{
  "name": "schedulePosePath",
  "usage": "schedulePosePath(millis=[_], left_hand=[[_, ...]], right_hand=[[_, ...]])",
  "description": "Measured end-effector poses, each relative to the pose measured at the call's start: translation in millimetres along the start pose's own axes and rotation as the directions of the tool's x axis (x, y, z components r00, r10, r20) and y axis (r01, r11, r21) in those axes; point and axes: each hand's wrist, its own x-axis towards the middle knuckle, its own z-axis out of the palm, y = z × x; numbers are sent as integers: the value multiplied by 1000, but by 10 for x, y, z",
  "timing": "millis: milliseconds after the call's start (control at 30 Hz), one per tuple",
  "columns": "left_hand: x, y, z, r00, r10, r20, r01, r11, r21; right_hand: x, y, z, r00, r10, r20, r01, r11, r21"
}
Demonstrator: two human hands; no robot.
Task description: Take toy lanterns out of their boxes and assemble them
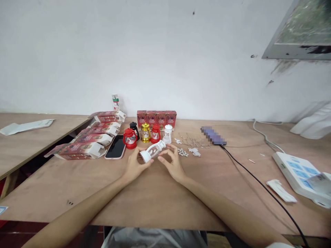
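A small white toy lantern (153, 151) with a clear body lies tilted in my left hand (135, 164), its top pointing right. The thumb and fingers of that hand are closed around its base. Beside the lantern's top is my right hand (173, 163), with fingers curved and a gap between thumb and fingertips; whether a fingertip touches the lantern I cannot tell. Just behind stand a red lantern (130, 138), a black lantern (134, 129), a gold lantern (145, 133), another red lantern (155, 133) and another white lantern (168, 133).
Several red boxes (156, 119) stand by the wall; opened cartons (90, 139) lie left, beside a phone (115, 147). Button cells (183, 152), white plastic pieces (194, 152) and wire handles (193, 141) lie right. Farther right are a cabled purple device (213, 135) and a power strip (297, 174).
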Motion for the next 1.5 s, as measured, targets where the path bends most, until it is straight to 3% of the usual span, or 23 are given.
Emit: schedulePosePath(millis=[133,333,500,600,733,900,1133,1267,1333,1400,1467,1500], left_hand=[[-21,-24,-5,1000,20,-8,-20,1000,-5],[-55,-38,11,1000,-2,24,3,1000,-25],[-12,-48,-3,999,-37,-34,33,992,-118],[44,-27,-59,993,-95,-76,79,977,-198],[63,45,-106,981,-189,39,192,929,-317],[28,71,-33,959,-242,146,282,866,-413],[60,5,26,914,-401,59,386,817,-429],[68,-8,26,904,-421,67,399,780,-482],[68,-11,31,906,-416,75,398,780,-482],[70,-14,37,904,-419,81,402,772,-493],[71,-17,40,901,-428,77,405,763,-504],[72,-18,40,899,-432,72,407,762,-503]], right_hand=[[-10,-27,-4,997,-55,59,58,997,-41],[-10,-28,-10,996,-17,88,23,997,-74],[6,25,7,995,-11,-97,12,1000,5],[53,86,15,976,89,-200,-63,989,133],[141,170,11,964,246,-100,-195,913,358],[201,240,8,958,274,81,-282,853,440],[149,114,-17,988,121,-92,-78,925,373],[430,159,-306,970,55,-238,25,948,318],[695,311,-586,920,50,-388,55,966,253],[972,512,-902,891,6,-455,43,994,99],[1195,707,-1188,941,-71,-331,-4,975,-221],[1273,789,-1303,953,-75,-293,-12,959,-285]])
